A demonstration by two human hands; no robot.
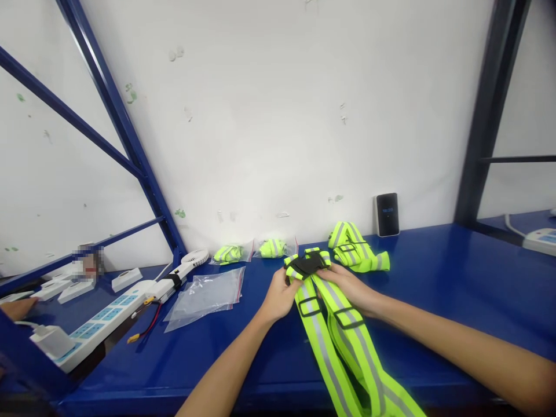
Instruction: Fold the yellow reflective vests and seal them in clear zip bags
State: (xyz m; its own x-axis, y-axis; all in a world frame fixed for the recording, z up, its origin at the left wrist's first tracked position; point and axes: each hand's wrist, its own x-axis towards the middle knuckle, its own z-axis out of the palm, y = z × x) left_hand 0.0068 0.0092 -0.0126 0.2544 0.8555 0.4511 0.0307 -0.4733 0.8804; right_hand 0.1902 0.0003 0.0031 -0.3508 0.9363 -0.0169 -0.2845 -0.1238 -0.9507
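Both my hands grip a neon yellow reflective harness with grey stripes and black buckles. My left hand pinches its gathered upper end beside a black piece of the strap. On the other side, my right hand is closed around the strap, its fingertips partly hidden behind it. The long straps hang down toward me past the table's front edge. Just beyond my right hand lies another reflective harness, loosely folded. Two more folded ones sit in clear bags, a left bagged harness and a right bagged harness.
Clear zip bags lie flat on the blue table, left of my hands. Farther left are a white fan, a power strip and a red-black cable. A small black-screened device leans at the wall. Blue posts frame the table.
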